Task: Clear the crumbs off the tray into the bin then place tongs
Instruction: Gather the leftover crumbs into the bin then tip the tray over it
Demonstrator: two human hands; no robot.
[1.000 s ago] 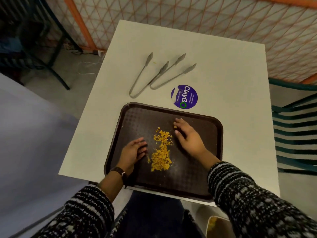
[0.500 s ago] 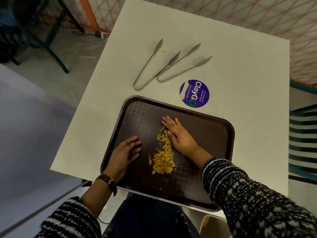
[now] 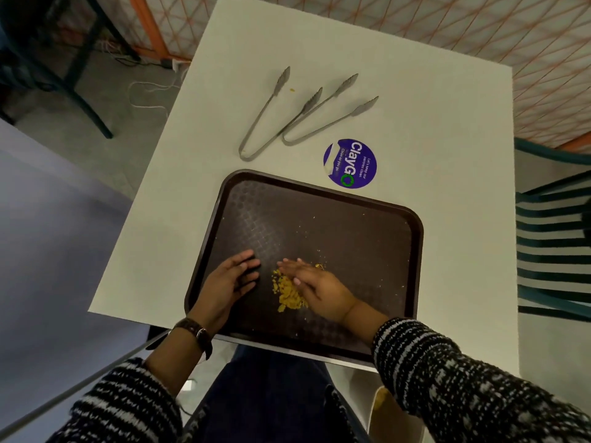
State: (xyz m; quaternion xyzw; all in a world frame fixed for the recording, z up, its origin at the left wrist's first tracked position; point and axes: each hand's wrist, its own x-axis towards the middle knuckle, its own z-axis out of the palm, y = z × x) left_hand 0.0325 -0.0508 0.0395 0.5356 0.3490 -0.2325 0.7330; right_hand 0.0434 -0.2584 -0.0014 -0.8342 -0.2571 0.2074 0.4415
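Observation:
A dark brown tray (image 3: 367, 238) lies on the white table (image 3: 447, 123), its near edge over the table's front edge. A small heap of yellow crumbs (image 3: 287, 292) sits in the tray's near middle, with a few specks scattered to the right. My left hand (image 3: 227, 286) lies flat and open on the tray, left of the heap. My right hand (image 3: 319, 286) lies flat with fingers together, its edge against the heap's right side. Two metal tongs (image 3: 275, 113) (image 3: 329, 119) lie on the table beyond the tray. A pale bin (image 3: 383, 414) shows partly below the table edge.
A round purple sticker (image 3: 350, 163) is on the table behind the tray. One crumb (image 3: 291, 89) lies beside the left tongs. A green slatted chair (image 3: 553, 244) stands to the right. Orange mesh fencing (image 3: 447, 24) runs behind the table.
My right hand has swept toward me and to the left, pushing the crumbs into a tighter heap nearer the front edge. My left hand stayed flat beside the heap.

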